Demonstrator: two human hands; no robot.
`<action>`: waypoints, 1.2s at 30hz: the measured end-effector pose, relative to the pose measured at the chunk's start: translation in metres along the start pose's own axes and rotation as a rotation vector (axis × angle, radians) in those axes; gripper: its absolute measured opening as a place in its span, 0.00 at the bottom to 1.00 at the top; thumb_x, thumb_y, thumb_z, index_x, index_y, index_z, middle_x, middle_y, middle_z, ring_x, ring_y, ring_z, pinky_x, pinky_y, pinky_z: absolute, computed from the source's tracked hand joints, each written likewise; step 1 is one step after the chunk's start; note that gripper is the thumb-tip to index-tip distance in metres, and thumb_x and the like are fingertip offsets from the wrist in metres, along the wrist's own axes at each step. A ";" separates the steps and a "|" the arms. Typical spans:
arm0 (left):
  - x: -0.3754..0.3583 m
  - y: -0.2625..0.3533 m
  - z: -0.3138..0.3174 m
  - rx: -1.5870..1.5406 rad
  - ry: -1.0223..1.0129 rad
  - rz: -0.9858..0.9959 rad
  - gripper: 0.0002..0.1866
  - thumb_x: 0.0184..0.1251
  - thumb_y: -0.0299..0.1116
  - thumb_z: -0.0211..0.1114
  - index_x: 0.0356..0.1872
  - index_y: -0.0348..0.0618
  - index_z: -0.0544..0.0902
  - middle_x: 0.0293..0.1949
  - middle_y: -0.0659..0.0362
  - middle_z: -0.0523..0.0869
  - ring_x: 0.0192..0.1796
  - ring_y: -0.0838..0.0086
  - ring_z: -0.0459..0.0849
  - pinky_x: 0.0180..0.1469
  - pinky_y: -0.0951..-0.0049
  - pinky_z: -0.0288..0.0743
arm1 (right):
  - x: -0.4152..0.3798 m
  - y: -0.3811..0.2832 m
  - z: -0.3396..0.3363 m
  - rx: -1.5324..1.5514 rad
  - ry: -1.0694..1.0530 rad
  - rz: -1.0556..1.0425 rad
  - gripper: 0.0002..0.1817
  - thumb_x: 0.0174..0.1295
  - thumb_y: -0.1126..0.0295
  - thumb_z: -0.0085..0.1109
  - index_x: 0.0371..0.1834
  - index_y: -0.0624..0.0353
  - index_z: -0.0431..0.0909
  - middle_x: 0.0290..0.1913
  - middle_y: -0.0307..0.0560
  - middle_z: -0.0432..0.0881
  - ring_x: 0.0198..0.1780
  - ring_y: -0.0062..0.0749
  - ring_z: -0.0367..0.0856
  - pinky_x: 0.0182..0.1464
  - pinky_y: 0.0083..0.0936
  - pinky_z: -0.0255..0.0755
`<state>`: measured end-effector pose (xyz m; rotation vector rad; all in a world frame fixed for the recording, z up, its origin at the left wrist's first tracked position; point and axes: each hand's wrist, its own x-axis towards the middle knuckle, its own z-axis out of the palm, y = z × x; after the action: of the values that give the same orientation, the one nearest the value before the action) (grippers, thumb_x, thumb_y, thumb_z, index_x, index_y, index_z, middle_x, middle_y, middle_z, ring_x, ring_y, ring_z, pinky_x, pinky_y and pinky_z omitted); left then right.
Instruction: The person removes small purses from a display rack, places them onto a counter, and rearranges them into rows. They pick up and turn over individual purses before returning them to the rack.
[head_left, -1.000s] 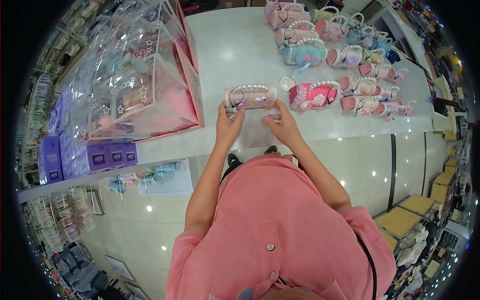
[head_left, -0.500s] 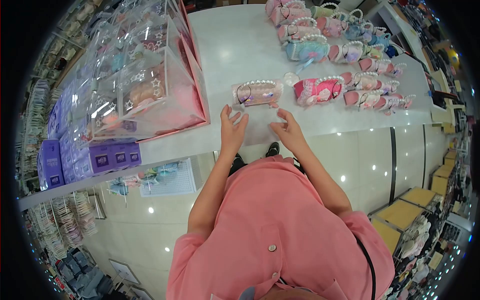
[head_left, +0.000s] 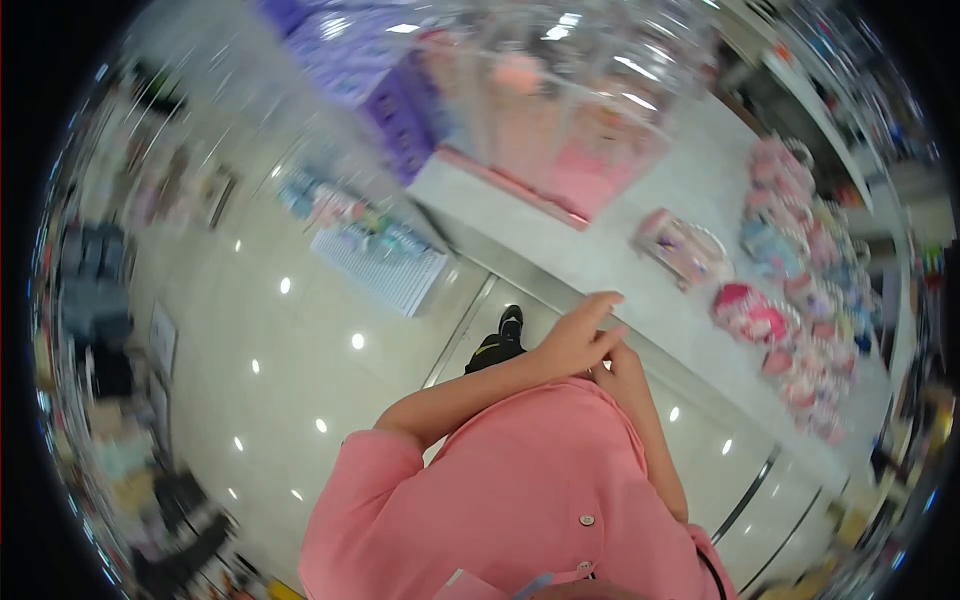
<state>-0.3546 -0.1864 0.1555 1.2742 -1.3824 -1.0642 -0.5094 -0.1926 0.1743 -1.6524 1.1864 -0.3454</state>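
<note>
Head view, blurred: the left hand and right hand meet in front of the pink shirt, touching each other, fingers loosely curled around nothing. The nearest pearl-handled purse stands alone on the white desk, apart from both hands, beside rows of similar purses lined up for display.
</note>
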 end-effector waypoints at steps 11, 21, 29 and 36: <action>-0.153 0.018 0.020 0.106 0.367 -0.179 0.18 0.80 0.35 0.55 0.64 0.38 0.75 0.57 0.45 0.82 0.58 0.54 0.83 0.61 0.62 0.75 | -0.064 -0.013 0.053 -0.056 -0.481 -0.222 0.19 0.61 0.75 0.59 0.56 0.66 0.80 0.51 0.63 0.86 0.56 0.57 0.84 0.57 0.38 0.77; -0.212 0.029 -0.015 0.166 0.421 -0.171 0.19 0.81 0.38 0.53 0.63 0.37 0.75 0.60 0.43 0.81 0.59 0.50 0.83 0.61 0.60 0.76 | -0.095 -0.039 0.109 -0.155 -0.576 -0.251 0.18 0.60 0.73 0.59 0.54 0.66 0.79 0.50 0.64 0.86 0.54 0.60 0.84 0.54 0.43 0.77; -0.315 -0.012 -0.156 0.328 0.611 -0.175 0.19 0.78 0.37 0.56 0.62 0.35 0.75 0.59 0.40 0.81 0.57 0.43 0.81 0.60 0.54 0.76 | -0.086 -0.106 0.271 -0.118 -0.706 -0.377 0.18 0.61 0.70 0.61 0.54 0.65 0.80 0.50 0.65 0.86 0.54 0.59 0.84 0.56 0.43 0.77; -0.417 -0.009 -0.296 0.313 0.765 -0.377 0.21 0.76 0.36 0.60 0.62 0.33 0.75 0.59 0.39 0.80 0.60 0.44 0.80 0.62 0.55 0.74 | -0.062 -0.185 0.428 -0.359 -0.862 -0.422 0.18 0.65 0.68 0.60 0.55 0.65 0.81 0.49 0.62 0.87 0.50 0.53 0.87 0.54 0.40 0.79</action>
<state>-0.0556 0.2283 0.1662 1.9619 -0.7434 -0.4859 -0.1395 0.0976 0.1661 -2.0430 0.2516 0.3360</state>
